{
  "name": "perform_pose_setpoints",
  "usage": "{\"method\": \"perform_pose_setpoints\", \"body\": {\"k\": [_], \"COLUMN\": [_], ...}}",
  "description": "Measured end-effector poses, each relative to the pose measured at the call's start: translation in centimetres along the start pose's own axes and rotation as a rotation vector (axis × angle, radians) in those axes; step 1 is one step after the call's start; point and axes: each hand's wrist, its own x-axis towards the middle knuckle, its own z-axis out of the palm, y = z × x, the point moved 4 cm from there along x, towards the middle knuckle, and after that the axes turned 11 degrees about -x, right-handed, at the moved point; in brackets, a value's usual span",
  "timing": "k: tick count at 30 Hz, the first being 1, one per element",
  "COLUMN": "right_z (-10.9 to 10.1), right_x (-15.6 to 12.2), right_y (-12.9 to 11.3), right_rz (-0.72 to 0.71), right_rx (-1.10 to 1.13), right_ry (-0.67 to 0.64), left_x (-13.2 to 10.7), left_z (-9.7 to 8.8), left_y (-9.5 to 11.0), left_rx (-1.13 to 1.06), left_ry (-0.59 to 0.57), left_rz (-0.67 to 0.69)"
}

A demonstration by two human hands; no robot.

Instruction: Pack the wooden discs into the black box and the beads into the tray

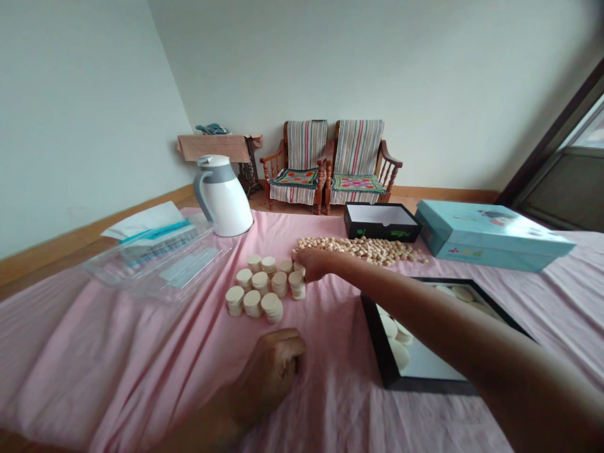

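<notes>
My right hand (312, 262) reaches far forward over the pink tablecloth (141, 352), fingers curled down on the nearest of several short stacks of pale round discs (262, 290); what it pinches is hidden. Just beyond it lies a spread of small beige beads (363, 249). My left hand (271, 371) rests near me on the cloth as a closed fist, with nothing visible in it. A black tray (383, 365) holding a few white discs sits under my right forearm.
A white jug (223, 196) and clear plastic tray (155, 258) stand at the left. A black box (381, 222) and light-blue box (491, 234) sit at the back right. Two striped wooden chairs (330, 165) stand against the far wall.
</notes>
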Motion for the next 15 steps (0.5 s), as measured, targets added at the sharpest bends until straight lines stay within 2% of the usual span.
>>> {"method": "perform_pose_setpoints", "body": {"k": [15], "right_z": [1.1], "right_x": [0.5], "right_y": [-0.3], "right_rz": [0.062], "right_rx": [-0.018], "right_ry": [0.019], "left_x": [0.2], "left_z": [-0.1], "left_y": [0.0], "left_rx": [-0.011], "left_ry": [-0.003], "left_rz": [-0.011]}}
